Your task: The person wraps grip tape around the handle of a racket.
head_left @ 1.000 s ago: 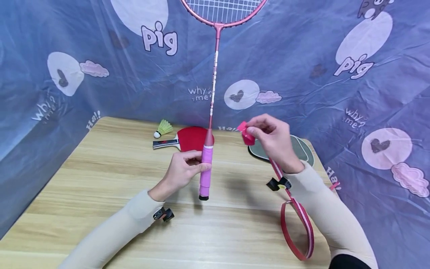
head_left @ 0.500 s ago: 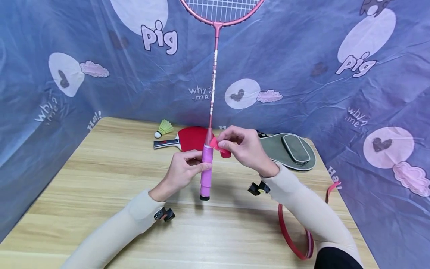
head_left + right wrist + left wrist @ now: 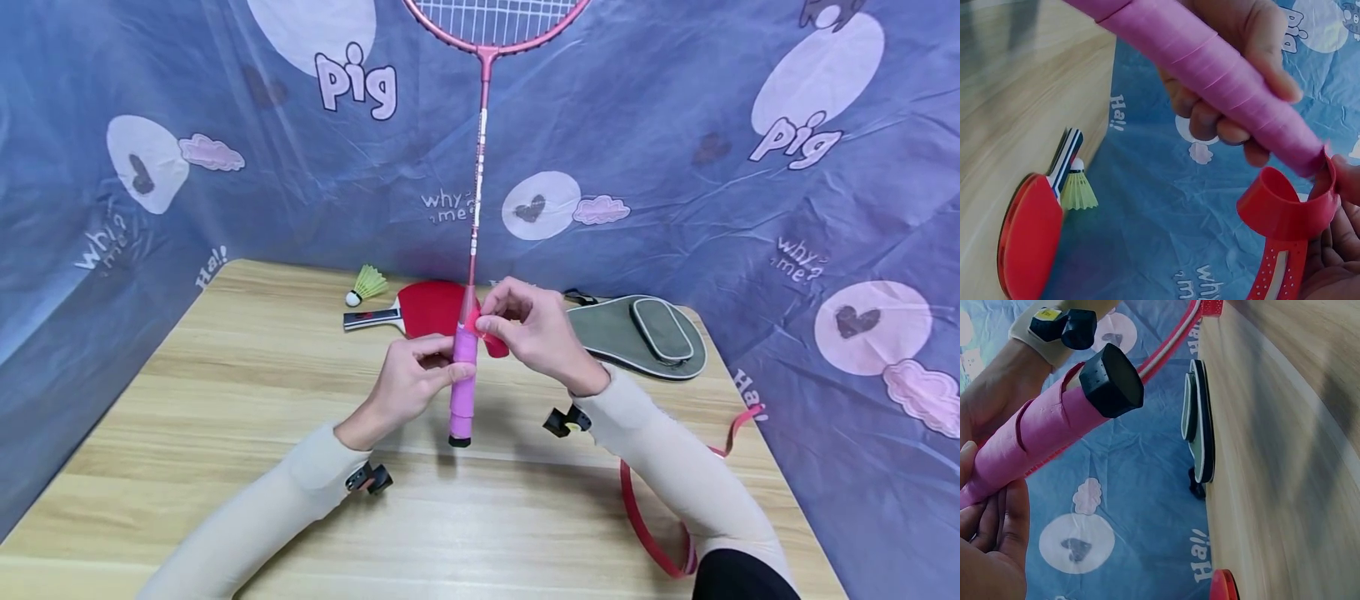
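Note:
My left hand (image 3: 408, 379) grips the purple-wrapped handle of a badminton racket (image 3: 462, 379), which stands upright with its head toward the top edge of the head view. The handle's black butt cap (image 3: 1113, 381) shows in the left wrist view. Between thumb and fingers, my right hand (image 3: 536, 325) pinches the end of a red grip tape (image 3: 1288, 209) right at the top of the handle wrap. That tape curls in a loop beside the handle in the right wrist view. Its perforated length, with a pale strip down the middle, hangs below.
A red table tennis bat (image 3: 427, 308) and a yellow shuttlecock (image 3: 367, 285) lie at the back of the wooden table (image 3: 300, 400). At back right is a grey-green bat case (image 3: 637, 337). The tape's tail (image 3: 637, 517) coils near the right forearm. Printed blue cloth (image 3: 262, 208) surrounds the table.
My right hand has moved left and slightly down, bringing the red tape end from beside the racket to the top of its handle. The left hand keeps its hold.

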`<state>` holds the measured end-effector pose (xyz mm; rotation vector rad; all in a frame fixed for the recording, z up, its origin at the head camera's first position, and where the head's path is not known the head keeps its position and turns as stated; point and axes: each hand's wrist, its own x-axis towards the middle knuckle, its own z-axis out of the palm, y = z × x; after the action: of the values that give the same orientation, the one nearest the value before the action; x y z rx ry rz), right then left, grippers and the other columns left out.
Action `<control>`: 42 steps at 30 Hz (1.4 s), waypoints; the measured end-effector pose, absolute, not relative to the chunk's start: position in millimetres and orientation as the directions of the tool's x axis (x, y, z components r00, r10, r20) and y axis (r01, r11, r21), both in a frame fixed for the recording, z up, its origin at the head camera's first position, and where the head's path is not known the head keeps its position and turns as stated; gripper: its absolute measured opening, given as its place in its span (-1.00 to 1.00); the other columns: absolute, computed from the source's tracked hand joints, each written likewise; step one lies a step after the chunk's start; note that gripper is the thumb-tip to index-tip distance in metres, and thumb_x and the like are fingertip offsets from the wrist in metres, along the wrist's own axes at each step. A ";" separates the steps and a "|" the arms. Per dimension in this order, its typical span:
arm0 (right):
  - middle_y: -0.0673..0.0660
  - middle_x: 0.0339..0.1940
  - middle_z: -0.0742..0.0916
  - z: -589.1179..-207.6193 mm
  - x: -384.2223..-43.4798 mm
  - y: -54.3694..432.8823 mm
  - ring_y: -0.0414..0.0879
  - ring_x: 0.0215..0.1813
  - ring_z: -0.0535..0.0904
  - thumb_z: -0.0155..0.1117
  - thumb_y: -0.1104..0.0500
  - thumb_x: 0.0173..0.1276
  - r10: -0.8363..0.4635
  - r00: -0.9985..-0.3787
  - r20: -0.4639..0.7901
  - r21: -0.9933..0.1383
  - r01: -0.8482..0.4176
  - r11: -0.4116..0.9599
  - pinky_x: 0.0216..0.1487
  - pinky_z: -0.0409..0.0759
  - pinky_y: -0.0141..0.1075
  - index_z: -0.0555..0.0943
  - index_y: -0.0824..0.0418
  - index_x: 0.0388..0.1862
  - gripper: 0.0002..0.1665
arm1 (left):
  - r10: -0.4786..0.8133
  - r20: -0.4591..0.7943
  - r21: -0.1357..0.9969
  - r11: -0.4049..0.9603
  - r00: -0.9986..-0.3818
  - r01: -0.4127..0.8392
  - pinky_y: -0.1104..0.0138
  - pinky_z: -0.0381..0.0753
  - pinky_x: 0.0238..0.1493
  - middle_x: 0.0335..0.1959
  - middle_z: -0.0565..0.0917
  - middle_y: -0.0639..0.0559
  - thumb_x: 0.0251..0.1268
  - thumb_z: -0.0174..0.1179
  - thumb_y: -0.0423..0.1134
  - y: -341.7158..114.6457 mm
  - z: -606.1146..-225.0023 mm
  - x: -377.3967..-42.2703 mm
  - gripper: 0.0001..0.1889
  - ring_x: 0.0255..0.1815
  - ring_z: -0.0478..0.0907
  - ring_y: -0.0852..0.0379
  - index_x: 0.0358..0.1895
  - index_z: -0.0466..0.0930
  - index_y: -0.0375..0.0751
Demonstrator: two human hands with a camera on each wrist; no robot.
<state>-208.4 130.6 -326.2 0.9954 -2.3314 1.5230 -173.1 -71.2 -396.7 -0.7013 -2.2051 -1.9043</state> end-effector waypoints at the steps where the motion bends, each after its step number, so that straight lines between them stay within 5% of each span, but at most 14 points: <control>1: 0.15 -0.46 0.77 -326.0 -208.5 130.9 -0.12 -0.56 0.61 0.48 0.38 0.23 -0.428 -0.763 0.485 -0.744 -0.617 0.256 -0.51 0.58 -0.39 0.62 0.25 -0.33 -0.83 | 0.254 0.403 0.895 0.090 -0.879 0.436 0.39 0.74 -0.10 -0.15 0.78 -0.21 0.15 0.47 -0.37 -70.9 -396.2 -172.8 -0.67 -0.24 0.69 0.13 0.02 0.75 -0.33; 15: 0.25 -0.21 0.80 -319.4 -215.3 137.3 -0.15 -0.30 0.70 0.42 0.36 0.28 -0.527 -0.804 0.274 -0.842 -0.466 0.272 -0.23 0.69 -0.38 0.73 0.32 0.01 -0.70 | 0.306 0.373 0.900 0.107 -0.876 0.422 0.35 0.75 0.00 -0.04 0.77 -0.14 0.20 0.45 -0.31 -70.1 -397.2 -171.9 -0.60 -0.07 0.71 0.06 0.13 0.72 -0.25; 27: 0.07 -0.39 0.77 -316.9 -211.5 138.3 -0.12 -0.45 0.64 0.45 0.31 0.23 -0.513 -0.779 0.361 -0.722 -0.582 0.375 -0.47 0.61 -0.35 0.75 0.18 -0.17 -0.81 | 0.241 0.433 0.877 0.111 -0.869 0.467 0.30 0.74 0.06 -0.04 0.74 -0.15 0.28 0.38 -0.33 -59.3 -398.7 -164.4 -0.61 -0.05 0.71 0.02 0.18 0.67 -0.29; 33: 0.05 -0.44 0.74 -320.2 -209.5 136.6 -0.16 -0.47 0.63 0.45 0.30 0.21 -0.468 -0.780 0.416 -0.682 -0.608 0.407 -0.44 0.63 -0.36 0.73 0.19 -0.24 -0.87 | 0.147 0.339 0.940 -0.085 -0.929 0.329 0.35 0.73 0.04 -0.01 0.71 -0.36 0.49 0.15 -0.28 -47.7 -391.2 -161.4 -0.67 -0.09 0.73 0.01 0.17 0.61 -0.41; 37: 0.05 -0.44 0.76 -322.5 -208.2 134.6 -0.18 -0.45 0.65 0.43 0.31 0.22 -0.467 -0.773 0.430 -0.668 -0.620 0.412 -0.39 0.66 -0.38 0.73 0.19 -0.24 -0.87 | 0.128 0.220 0.960 -0.204 -0.967 0.192 0.34 0.73 -0.20 -0.21 0.67 -0.41 0.62 -0.03 -0.17 -37.7 -385.5 -163.5 -0.62 -0.34 0.70 0.05 -0.03 0.62 -0.49; 42: 0.03 -0.44 0.76 -323.1 -206.1 131.9 -0.19 -0.46 0.64 0.43 0.30 0.25 -0.479 -0.771 0.421 -0.665 -0.621 0.415 -0.41 0.63 -0.38 0.73 0.16 -0.23 -0.88 | 0.118 0.135 0.961 -0.256 -0.984 0.101 0.40 0.57 -0.37 -0.48 0.56 -0.05 0.66 -0.14 -0.09 -29.7 -384.9 -163.3 -0.57 -0.47 0.50 0.13 -0.24 0.54 -0.38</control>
<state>-206.1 131.9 -323.1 0.9809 -2.4997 1.2828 -163.3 -29.7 -384.9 -0.2828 -1.9228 -2.4824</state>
